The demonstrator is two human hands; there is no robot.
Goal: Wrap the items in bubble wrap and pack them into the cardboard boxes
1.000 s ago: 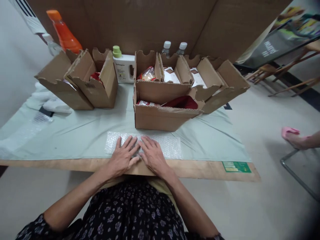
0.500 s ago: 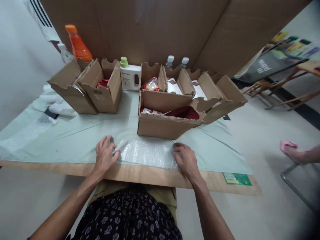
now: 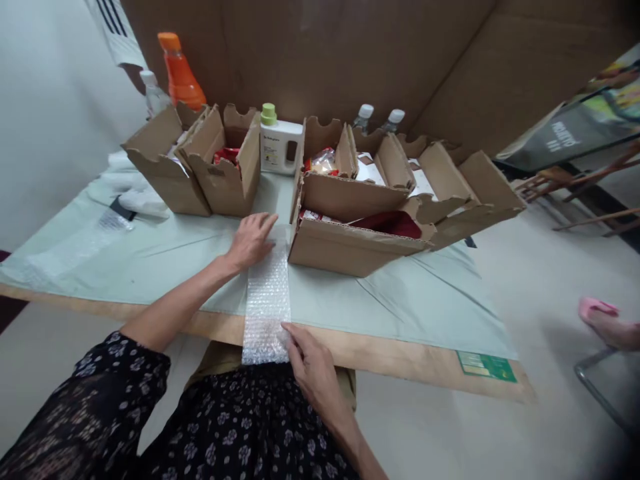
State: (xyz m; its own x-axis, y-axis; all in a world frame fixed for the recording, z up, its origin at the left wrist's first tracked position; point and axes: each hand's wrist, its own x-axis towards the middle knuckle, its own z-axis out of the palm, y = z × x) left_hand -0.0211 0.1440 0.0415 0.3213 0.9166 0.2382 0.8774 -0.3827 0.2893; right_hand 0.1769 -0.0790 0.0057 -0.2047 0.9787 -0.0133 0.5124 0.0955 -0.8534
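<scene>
A strip of clear bubble wrap [image 3: 269,293] lies lengthwise away from me, its near end hanging over the table's front edge. My left hand [image 3: 251,241] is at the far end of the strip, palm down, fingers stretched out over it. At the near right edge, my right hand [image 3: 311,360] pinches the bubble wrap between thumb and fingers. Just right of the strip's far end stands an open cardboard box [image 3: 350,247] holding a dark red item [image 3: 390,225] and a small printed packet.
More open cardboard boxes [image 3: 220,180] stand left and right along the back. Between them is a white jug with a green cap [image 3: 280,148]. An orange bottle [image 3: 184,80] rises behind the left boxes. Another bubble wrap piece [image 3: 70,243] lies at left. A tall cardboard panel [image 3: 320,60] closes the back.
The bubble wrap has turned from lying crosswise to pointing away from me. My left hand has moved forward to its far end, my right hand back and left to its near end.
</scene>
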